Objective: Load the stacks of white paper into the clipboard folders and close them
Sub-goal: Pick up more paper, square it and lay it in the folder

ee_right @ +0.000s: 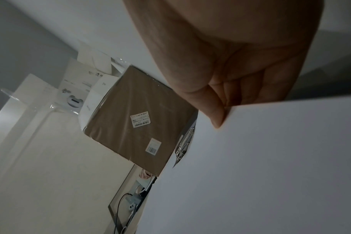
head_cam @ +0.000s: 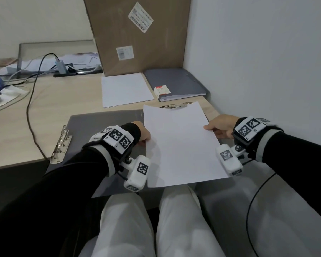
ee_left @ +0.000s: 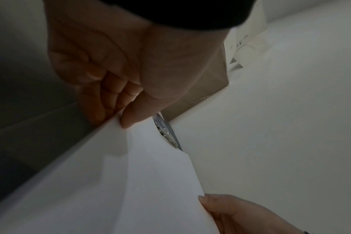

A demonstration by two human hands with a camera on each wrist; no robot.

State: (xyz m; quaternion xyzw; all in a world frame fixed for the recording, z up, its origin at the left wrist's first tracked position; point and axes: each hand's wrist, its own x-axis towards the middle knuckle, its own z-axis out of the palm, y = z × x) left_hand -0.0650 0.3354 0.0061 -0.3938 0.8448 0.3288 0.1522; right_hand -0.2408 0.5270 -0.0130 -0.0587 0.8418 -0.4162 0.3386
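Currently loading step: both hands are holding one paper stack (head_cam: 180, 143) over the open clipboard folder (head_cam: 104, 123) on the surface. Left hand (head_cam: 144, 135) & right hand (head_cam: 220, 127) are each pinching a side edge, thumb on top, fingers (ee_left: 108, 93) curled under. Stack is looking clean, white, slightly bowed, top edge nearing the clip (head_cam: 174, 105). Next, prob.: top edge needs sliding under the clip, squared. Second stack (head_cam: 125, 89) is waiting behind.

No wording can be read anywhere. The cardboard box (head_cam: 137, 34) at the top centre of the head view bears two white barcode labels (head_cam: 140, 17), their print too small to make out. A small white card with a red stripe (head_cam: 162, 90) lies on the closed grey folder (head_cam: 176, 82); its text is illegible.
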